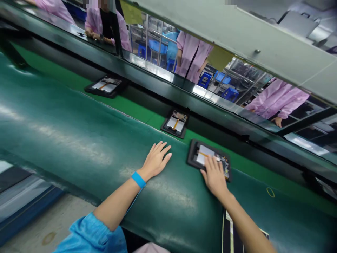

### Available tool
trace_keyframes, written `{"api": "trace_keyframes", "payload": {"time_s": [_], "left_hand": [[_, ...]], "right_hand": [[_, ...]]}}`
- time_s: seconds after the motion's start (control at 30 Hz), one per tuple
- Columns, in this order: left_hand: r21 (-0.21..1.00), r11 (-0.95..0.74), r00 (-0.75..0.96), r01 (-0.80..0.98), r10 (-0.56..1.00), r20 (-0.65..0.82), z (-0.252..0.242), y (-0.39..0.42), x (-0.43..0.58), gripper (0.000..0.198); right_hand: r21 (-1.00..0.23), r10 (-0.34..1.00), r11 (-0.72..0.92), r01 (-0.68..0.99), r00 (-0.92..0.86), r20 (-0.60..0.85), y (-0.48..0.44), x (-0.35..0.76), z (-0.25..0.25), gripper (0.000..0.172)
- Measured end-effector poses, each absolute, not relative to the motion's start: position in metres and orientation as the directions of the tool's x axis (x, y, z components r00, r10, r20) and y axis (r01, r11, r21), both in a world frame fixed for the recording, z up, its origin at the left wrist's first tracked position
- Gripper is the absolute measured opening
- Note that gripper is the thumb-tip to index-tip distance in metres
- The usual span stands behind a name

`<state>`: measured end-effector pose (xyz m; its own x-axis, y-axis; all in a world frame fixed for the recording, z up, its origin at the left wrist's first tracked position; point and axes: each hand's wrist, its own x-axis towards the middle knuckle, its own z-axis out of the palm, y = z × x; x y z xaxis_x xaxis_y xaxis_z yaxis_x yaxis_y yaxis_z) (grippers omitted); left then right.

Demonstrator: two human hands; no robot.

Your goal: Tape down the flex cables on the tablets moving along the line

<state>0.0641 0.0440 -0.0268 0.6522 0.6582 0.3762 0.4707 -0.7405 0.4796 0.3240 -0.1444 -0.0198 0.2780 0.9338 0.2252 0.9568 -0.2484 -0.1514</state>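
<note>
My right hand (215,177) rests on an opened tablet (206,151) in a dark tray, its fingers stretched over the exposed inside and its thumb by the near edge. That tray straddles the border between the green mat (105,140) and the green conveyor belt (147,114). My left hand (156,160) is open above the mat, fingers spread, holding nothing. A blue wrist strap (138,180) circles that wrist, with a cord hanging from it. Beyond it, a second opened tablet (177,123) lies on the belt, showing a silver battery and an orange ribbon cable.
Farther left on the belt is another opened tablet (106,85) in a dark tray. A yellow ring (270,192) lies at the right. A metal rail (158,74) runs behind the belt. People in pink coats (193,52) are on the far side. A pale overhead panel (210,31) spans the top.
</note>
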Motion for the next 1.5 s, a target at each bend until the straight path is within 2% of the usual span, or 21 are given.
{"api": "trace_keyframes", "payload": {"time_s": [0.07, 0.1, 0.17, 0.23, 0.27, 0.33, 0.43, 0.57, 0.73, 0.9, 1.17, 1.5], "left_hand": [[0.495, -0.733, 0.635, 0.466, 0.667, 0.389, -0.031, 0.045, 0.062, 0.046], [0.502, -0.732, 0.629, 0.460, 0.668, 0.397, -0.032, 0.045, 0.062, 0.045], [0.515, -0.734, 0.624, 0.443, 0.665, 0.411, -0.031, 0.043, 0.062, 0.044], [0.525, -0.736, 0.622, 0.429, 0.661, 0.420, -0.028, 0.041, 0.062, 0.043], [0.528, -0.737, 0.621, 0.423, 0.660, 0.423, -0.027, 0.041, 0.062, 0.043], [0.531, -0.740, 0.622, 0.413, 0.655, 0.430, -0.026, 0.040, 0.062, 0.042], [0.531, -0.745, 0.624, 0.404, 0.649, 0.436, -0.025, 0.039, 0.062, 0.041], [0.530, -0.755, 0.614, 0.387, 0.640, 0.463, -0.027, 0.039, 0.061, 0.040], [0.531, -0.771, 0.595, 0.352, 0.622, 0.508, -0.029, 0.041, 0.060, 0.037], [0.516, -0.803, 0.599, 0.297, 0.578, 0.554, -0.033, 0.045, 0.058, 0.036], [0.498, -0.818, 0.568, 0.287, 0.564, 0.599, -0.035, 0.048, 0.056, 0.033], [0.598, -0.744, 0.599, 0.298, 0.634, 0.490, -0.023, 0.033, 0.059, 0.031]], "right_hand": [[-0.240, 0.824, -0.440, 0.866, 0.495, 0.276, -0.130, 0.347, -0.006, 0.046], [-0.318, 0.770, -0.486, 0.814, 0.571, 0.285, -0.122, 0.351, 0.001, 0.045], [-0.584, 0.708, -0.459, 0.670, 0.673, 0.215, -0.105, 0.347, 0.014, 0.041], [-0.820, 0.711, -0.355, 0.448, 0.699, 0.075, -0.084, 0.332, 0.020, 0.036], [-0.887, 0.718, -0.318, 0.334, 0.696, 0.005, -0.072, 0.324, 0.020, 0.034], [-0.938, 0.718, -0.298, 0.180, 0.690, -0.096, -0.045, 0.309, 0.018, 0.033], [-0.957, 0.685, -0.288, -0.032, 0.691, -0.230, -0.003, 0.299, 0.013, 0.031], [-0.928, 0.574, -0.261, -0.264, 0.731, -0.369, 0.040, 0.297, 0.014, 0.025], [-0.883, 0.421, -0.208, -0.421, 0.776, -0.470, 0.074, 0.293, 0.018, 0.036], [-0.859, 0.344, -0.148, -0.490, 0.789, -0.509, 0.101, 0.287, 0.024, 0.038], [-0.825, 0.368, -0.134, -0.549, 0.746, -0.556, 0.094, 0.273, 0.028, 0.036], [-0.829, 0.367, -0.122, -0.546, 0.751, -0.549, 0.077, 0.280, 0.017, 0.036]]}}
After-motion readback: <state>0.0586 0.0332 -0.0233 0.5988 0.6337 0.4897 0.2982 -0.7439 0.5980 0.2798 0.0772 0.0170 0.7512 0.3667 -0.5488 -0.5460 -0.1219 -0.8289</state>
